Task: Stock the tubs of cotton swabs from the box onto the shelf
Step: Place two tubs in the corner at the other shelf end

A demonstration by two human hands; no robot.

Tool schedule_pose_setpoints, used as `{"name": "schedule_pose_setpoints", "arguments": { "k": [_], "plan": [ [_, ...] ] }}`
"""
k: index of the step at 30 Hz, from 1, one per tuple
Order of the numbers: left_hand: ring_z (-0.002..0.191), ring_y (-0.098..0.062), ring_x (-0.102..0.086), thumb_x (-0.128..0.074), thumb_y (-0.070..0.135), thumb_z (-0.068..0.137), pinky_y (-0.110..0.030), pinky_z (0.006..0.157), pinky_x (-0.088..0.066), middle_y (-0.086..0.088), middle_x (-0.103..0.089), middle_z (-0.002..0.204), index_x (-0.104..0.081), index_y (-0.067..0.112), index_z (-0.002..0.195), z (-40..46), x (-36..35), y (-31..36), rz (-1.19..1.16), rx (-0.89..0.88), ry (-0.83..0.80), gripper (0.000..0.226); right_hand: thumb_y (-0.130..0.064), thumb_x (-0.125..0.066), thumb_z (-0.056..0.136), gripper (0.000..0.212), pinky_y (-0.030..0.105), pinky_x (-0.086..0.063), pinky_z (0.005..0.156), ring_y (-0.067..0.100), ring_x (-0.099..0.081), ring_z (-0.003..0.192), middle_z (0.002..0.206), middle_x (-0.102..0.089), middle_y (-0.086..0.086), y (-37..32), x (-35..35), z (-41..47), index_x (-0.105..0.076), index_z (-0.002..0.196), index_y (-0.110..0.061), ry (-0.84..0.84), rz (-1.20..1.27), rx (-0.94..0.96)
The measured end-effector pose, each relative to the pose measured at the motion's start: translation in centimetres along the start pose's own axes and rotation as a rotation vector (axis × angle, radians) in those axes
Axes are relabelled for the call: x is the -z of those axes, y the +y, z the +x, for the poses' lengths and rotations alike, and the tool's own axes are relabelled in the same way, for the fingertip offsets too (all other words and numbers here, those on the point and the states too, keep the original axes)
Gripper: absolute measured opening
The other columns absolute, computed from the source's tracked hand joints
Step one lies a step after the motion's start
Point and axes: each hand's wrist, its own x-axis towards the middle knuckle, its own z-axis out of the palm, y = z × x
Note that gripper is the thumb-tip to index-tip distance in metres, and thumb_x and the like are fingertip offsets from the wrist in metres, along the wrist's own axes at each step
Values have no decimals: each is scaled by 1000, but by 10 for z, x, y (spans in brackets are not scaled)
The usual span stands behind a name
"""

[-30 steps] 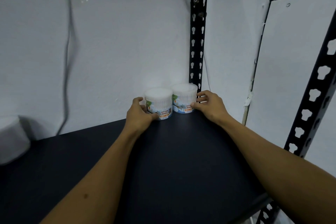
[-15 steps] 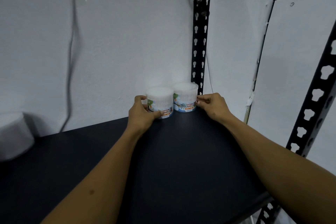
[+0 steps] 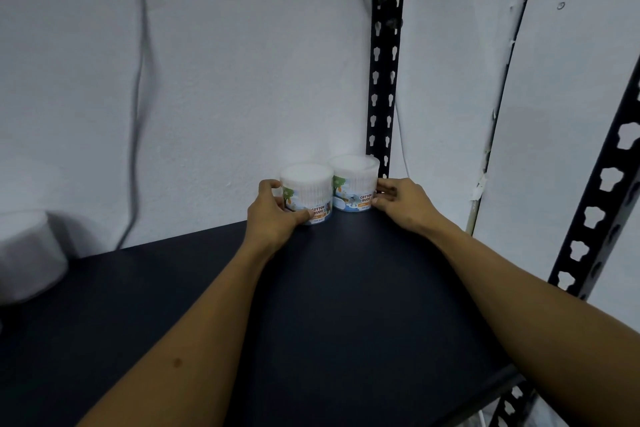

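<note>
Two tubs of cotton swabs stand upright and side by side, touching each other, at the back right corner of the black shelf (image 3: 346, 305), close against the white wall (image 3: 225, 80). The left tub (image 3: 308, 192) sits slightly nearer the camera than the right tub (image 3: 355, 182), which stands just beside the black perforated upright (image 3: 384, 62) of the rack. Both are clear with white swabs showing through and carry a coloured label reading "COTTON BUDS". The left hand (image 3: 273, 215) grips the left tub, fingers curled round its far left side and the thumb pressed against the lower front of the label. The right hand (image 3: 401, 204) holds the right tub from its right side, fingers bent against the wall of the tub and the thumb at its lower front edge. The two hands are apart, one on each outer side of the pair. At the far left edge of the shelf stands a blurred white round container (image 3: 27, 253), and a thin cable (image 3: 138, 80) hangs down the wall behind it
</note>
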Motion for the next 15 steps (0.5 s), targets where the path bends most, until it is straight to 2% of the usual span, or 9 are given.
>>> {"name": "schedule_pose_setpoints", "arguments": {
  "k": [5, 8, 11, 15],
  "plan": [
    [89, -12, -58, -83, 14, 72, -24, 75, -45, 3, -57, 104, -39, 17, 129, 0, 0, 0, 7, -7, 0, 72, -2, -58, 85, 40, 9, -39, 82, 6, -62, 102, 116, -66, -5, 0, -1, 0, -63, 123, -15, 9, 8, 4],
    [89, -13, -59, -83, 14, 72, -23, 75, -45, 1, -58, 104, -39, 17, 129, 0, -1, 0, 9, -7, 5, 72, -5, -60, 83, 40, 12, -40, 84, 3, -61, 97, 116, -67, -6, -1, -1, -1, -63, 122, -17, 10, 22, -5],
    [90, -14, -59, -83, 14, 71, -24, 77, -46, 1, -59, 104, -39, 16, 129, 0, -1, 1, 15, -7, 9, 72, -6, -62, 83, 40, 16, -41, 87, 5, -61, 98, 117, -66, -4, -2, -1, -1, -63, 122, -15, 15, 26, -11],
    [86, -11, -57, -84, 15, 71, -25, 77, -46, 3, -57, 101, -39, 16, 130, -1, -1, 2, 29, 0, 20, 74, -8, -62, 83, 40, 14, -40, 84, 5, -61, 98, 118, -67, -4, -1, -1, 0, -63, 122, -17, 18, 26, -15]
  ]
}}
